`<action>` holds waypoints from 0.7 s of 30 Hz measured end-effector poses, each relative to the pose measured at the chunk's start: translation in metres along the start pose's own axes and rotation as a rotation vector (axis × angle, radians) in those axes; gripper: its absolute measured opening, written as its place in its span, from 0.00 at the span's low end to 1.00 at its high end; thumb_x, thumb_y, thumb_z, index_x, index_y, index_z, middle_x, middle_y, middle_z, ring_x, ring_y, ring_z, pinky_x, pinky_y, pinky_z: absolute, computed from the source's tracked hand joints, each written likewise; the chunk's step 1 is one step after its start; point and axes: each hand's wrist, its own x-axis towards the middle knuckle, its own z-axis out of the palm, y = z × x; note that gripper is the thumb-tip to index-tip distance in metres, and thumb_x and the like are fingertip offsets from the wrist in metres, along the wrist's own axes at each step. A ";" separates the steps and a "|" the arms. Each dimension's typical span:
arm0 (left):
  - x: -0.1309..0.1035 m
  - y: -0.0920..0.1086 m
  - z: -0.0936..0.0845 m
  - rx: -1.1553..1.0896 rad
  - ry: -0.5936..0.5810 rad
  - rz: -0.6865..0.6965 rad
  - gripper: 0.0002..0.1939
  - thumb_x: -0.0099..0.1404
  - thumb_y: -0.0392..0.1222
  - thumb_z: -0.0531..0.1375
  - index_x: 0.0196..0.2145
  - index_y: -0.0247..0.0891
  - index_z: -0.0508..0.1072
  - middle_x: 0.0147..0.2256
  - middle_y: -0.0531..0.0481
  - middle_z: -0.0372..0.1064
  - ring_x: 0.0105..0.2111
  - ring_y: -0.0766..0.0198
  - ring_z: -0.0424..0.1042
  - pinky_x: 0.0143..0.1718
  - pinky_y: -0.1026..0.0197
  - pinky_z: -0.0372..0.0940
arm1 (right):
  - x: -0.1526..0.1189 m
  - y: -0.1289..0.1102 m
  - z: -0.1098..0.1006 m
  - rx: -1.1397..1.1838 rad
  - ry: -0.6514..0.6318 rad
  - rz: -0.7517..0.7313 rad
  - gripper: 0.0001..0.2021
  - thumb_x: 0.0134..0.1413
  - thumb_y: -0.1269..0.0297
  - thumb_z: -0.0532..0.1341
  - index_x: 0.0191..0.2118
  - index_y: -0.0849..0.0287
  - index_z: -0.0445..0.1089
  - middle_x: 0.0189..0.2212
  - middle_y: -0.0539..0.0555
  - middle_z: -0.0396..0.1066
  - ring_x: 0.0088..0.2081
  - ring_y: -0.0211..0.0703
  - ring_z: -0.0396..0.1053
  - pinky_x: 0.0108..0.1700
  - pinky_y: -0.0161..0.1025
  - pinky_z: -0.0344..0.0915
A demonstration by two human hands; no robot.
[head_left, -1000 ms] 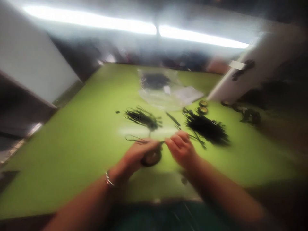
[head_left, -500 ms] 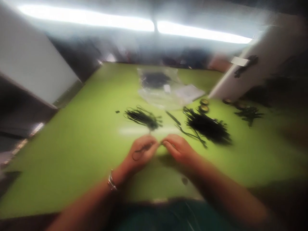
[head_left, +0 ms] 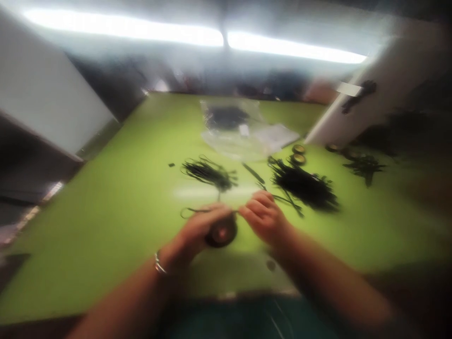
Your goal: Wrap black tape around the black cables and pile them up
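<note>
My left hand (head_left: 197, 228) is closed around a dark roll of tape (head_left: 229, 233), whose round face is turned toward me. A thin black cord (head_left: 189, 209) also sits in this hand, its loop sticking out to the left. My right hand (head_left: 264, 216) is closed, with thumb and finger pinching a short dark strip (head_left: 237, 211) that spans the small gap to the left hand. Whether that strip is tape or cord end I cannot tell. Beyond the hands lies a bundle of looped black cords (head_left: 206, 172).
A larger pile of black cords (head_left: 305, 186) lies to the right, near two tape rolls (head_left: 299, 159) and a dark slim tool (head_left: 253, 173). Further back are a clear plastic bag (head_left: 229, 141) and a white paper (head_left: 278, 135). A pale post (head_left: 353, 113) stands at the right of the green table (head_left: 134, 212).
The tape roll now shows below my left hand, which has turned. The cord loop has swung up and left. My right hand has turned, its fingers now curled upward.
</note>
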 end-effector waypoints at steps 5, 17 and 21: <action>-0.001 0.003 0.000 0.162 0.040 0.039 0.12 0.58 0.47 0.63 0.26 0.35 0.71 0.16 0.57 0.56 0.16 0.71 0.53 0.18 0.66 0.47 | 0.001 0.003 0.003 0.053 -0.023 0.019 0.07 0.60 0.72 0.57 0.36 0.55 0.70 0.25 0.51 0.67 0.34 0.42 0.63 0.44 0.44 0.62; 0.005 -0.010 -0.007 0.954 0.062 0.862 0.05 0.64 0.33 0.56 0.36 0.38 0.72 0.37 0.45 0.67 0.36 0.62 0.67 0.39 0.61 0.63 | 0.009 -0.012 -0.002 0.437 -0.229 0.459 0.11 0.60 0.69 0.58 0.25 0.59 0.67 0.22 0.47 0.66 0.26 0.36 0.62 0.33 0.35 0.60; 0.003 -0.004 -0.008 0.748 -0.032 0.645 0.10 0.64 0.37 0.58 0.44 0.38 0.70 0.37 0.46 0.68 0.31 0.66 0.67 0.32 0.64 0.63 | 0.010 -0.008 -0.006 0.546 -0.162 0.509 0.08 0.57 0.72 0.61 0.27 0.58 0.69 0.23 0.46 0.68 0.27 0.35 0.63 0.33 0.34 0.59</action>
